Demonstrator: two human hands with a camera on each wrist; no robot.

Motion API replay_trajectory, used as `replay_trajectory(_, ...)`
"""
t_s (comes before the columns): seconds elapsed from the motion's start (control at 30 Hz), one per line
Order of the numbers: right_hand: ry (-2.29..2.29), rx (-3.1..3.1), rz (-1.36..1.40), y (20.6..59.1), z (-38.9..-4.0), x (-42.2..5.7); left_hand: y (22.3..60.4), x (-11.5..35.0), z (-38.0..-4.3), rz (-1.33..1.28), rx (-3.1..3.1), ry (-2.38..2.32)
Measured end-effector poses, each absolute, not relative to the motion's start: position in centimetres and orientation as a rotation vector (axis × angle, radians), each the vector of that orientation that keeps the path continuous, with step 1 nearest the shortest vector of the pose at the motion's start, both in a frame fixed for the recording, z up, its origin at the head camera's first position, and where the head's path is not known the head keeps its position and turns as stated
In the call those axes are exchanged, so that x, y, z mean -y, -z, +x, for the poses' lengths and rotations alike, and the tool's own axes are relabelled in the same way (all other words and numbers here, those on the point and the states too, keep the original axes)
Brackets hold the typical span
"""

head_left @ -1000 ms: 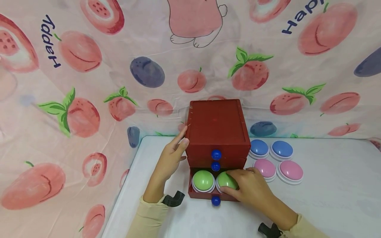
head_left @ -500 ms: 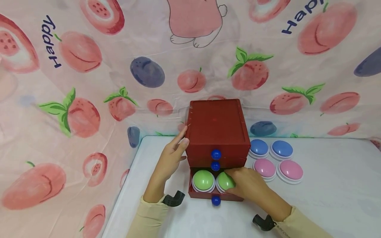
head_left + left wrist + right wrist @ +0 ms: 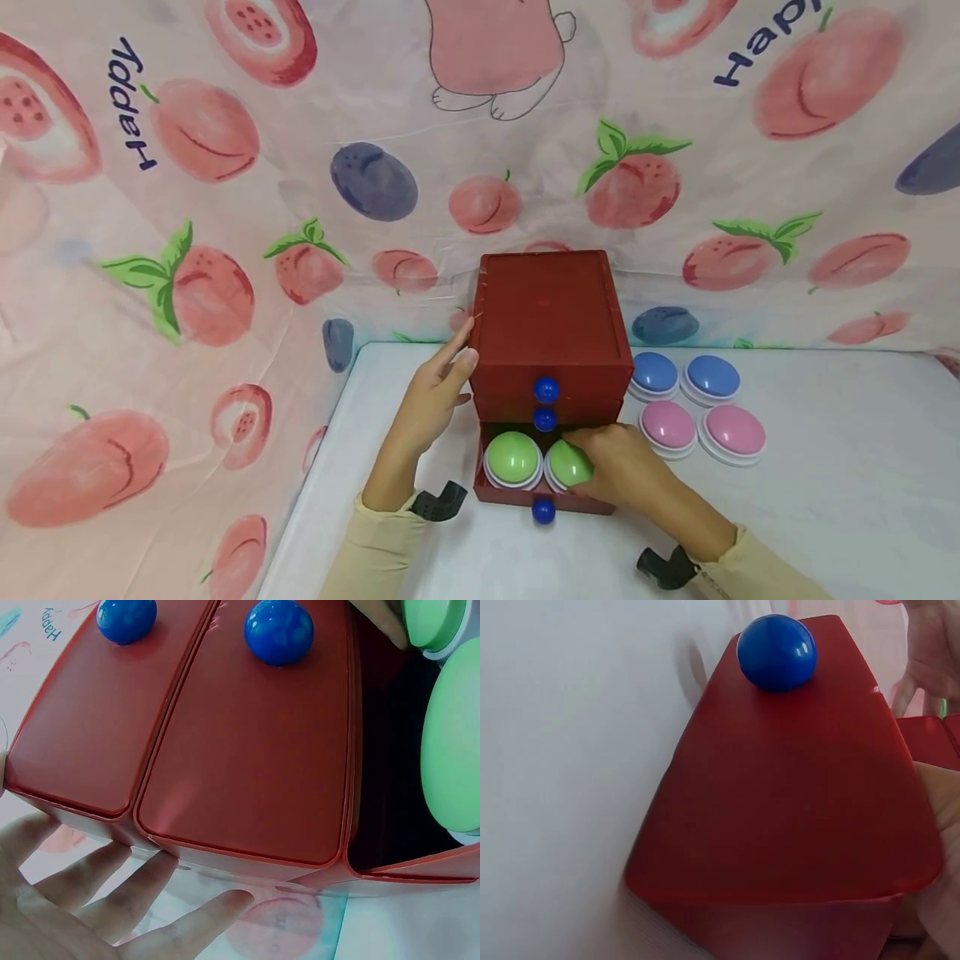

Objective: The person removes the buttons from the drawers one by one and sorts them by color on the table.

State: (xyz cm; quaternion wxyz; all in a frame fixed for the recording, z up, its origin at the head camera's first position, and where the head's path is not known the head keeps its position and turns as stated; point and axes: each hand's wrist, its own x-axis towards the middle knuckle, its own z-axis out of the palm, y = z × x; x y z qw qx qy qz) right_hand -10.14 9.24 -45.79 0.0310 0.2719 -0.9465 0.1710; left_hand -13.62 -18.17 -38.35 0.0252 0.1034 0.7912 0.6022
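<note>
A dark red drawer box (image 3: 547, 308) stands at the back of the table, its bottom drawer (image 3: 510, 497) pulled out. Two green dome buttons with white bases sit side by side in that drawer. My right hand (image 3: 633, 467) grips the right green dome button (image 3: 567, 465), fingertips behind it and thumb at its front. The left green dome button (image 3: 513, 457) is untouched. My left hand (image 3: 427, 400) rests against the box's left side with fingers extended, as the left wrist view also shows. From the right wrist, the drawer front (image 3: 787, 795) hides the held button.
Two blue dome buttons (image 3: 712, 377) and two pink dome buttons (image 3: 735, 430) stand right of the box. Blue knobs (image 3: 544, 511) mark the drawers; the upper two drawers are closed. A fruit-printed cloth (image 3: 487, 125) hangs behind the table.
My right hand has shifted slightly left over the right green button, its thumb drawing back. The bottom drawer has come forward a little. My left hand has stayed in place.
</note>
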Motion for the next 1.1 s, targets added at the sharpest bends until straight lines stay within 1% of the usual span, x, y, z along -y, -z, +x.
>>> replay_trajectory(0.2,-0.606,2.895,0.848,45.9,-9.6,-9.3,38.3,18.2,-13.7,0.328,-2.439,-1.872)
replay_trajectory(0.57,-0.788,2.932,0.713,44.2,-8.9,-9.8,38.3,18.3,-13.6,0.326,-2.450,-1.862)
replay_trajectory(0.9,-0.881,2.900,0.664,42.9,-7.9,-10.8,38.4,18.2,-13.6,0.327,-2.459,-1.855)
replay_trajectory(1.1,-0.896,2.775,0.660,42.5,-7.0,-12.0,38.3,18.1,-13.6,0.320,-2.448,-1.865)
